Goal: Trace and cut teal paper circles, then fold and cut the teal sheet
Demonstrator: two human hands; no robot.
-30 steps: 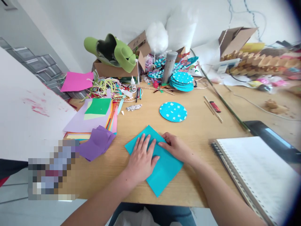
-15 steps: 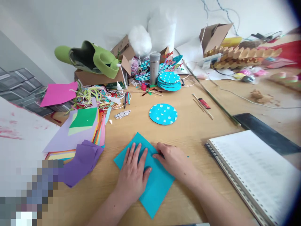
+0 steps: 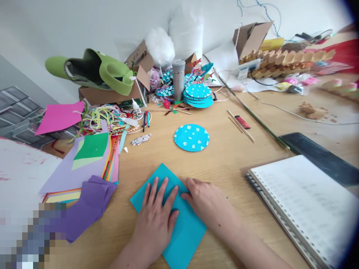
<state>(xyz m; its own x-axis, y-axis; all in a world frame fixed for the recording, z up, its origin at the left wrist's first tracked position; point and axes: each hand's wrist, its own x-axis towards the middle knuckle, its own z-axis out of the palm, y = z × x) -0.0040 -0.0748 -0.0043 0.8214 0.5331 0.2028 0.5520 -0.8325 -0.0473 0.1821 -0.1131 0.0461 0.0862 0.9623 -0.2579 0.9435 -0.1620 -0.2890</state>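
A sheet of turquoise paper (image 3: 185,233) lies at an angle on the table in front of me. My left hand (image 3: 155,220) rests flat on it with the fingers spread. Along the sheet's upper right edge, my right hand (image 3: 209,203) has its fingers curled and pinches the paper near the fold or edge; the exact grip is partly hidden. Beyond the hands sits a turquoise disc (image 3: 192,138) with pale patches.
Purple paper (image 3: 91,203) and a stack of coloured sheets (image 3: 64,168) lie left. A spiral notebook (image 3: 303,201) and a dark phone-like slab (image 3: 319,157) are right. Behind stand a steel flask (image 3: 178,82), more discs (image 3: 198,101) and a glue bottle (image 3: 136,107).
The view has shifted slightly, so the table things sit a little further left. Both hands keep nearly the same pose on the turquoise paper.
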